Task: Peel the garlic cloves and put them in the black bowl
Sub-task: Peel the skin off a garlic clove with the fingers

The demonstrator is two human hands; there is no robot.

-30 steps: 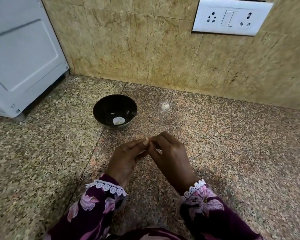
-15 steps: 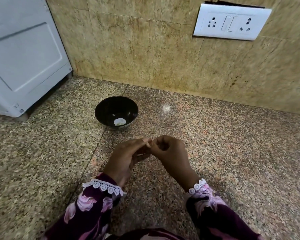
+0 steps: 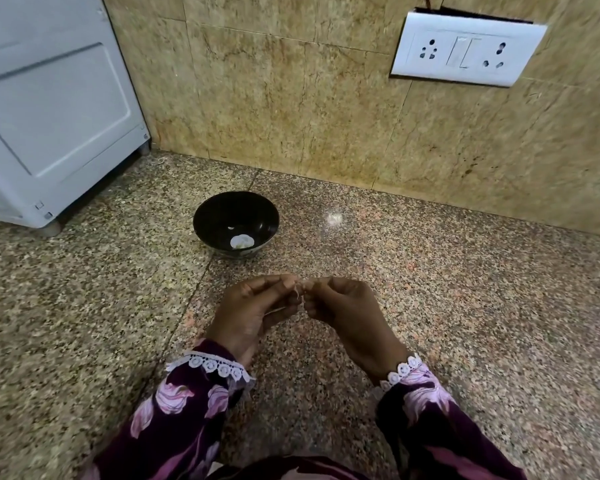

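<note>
Garlic clove [image 3: 300, 293] mid-peel, pinched between both hands above the counter.

It was mostly hidden by the fingertips, only pale wisps of skin showing, so its state could not be told. The left hand [image 3: 253, 315] and right hand [image 3: 347, 315] each curled round it, likely so nails could work the skin. The black bowl [image 3: 236, 228] sat just beyond, one peeled clove [image 3: 242, 241] inside, within easy reach on the granite counter [image 3: 465, 289].

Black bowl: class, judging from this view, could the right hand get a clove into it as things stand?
Probably yes. The black bowl sits open-topped on the counter just beyond the right hand, with only bare granite between. Both hands are busy pinching a small pale piece, likely garlic.
</note>
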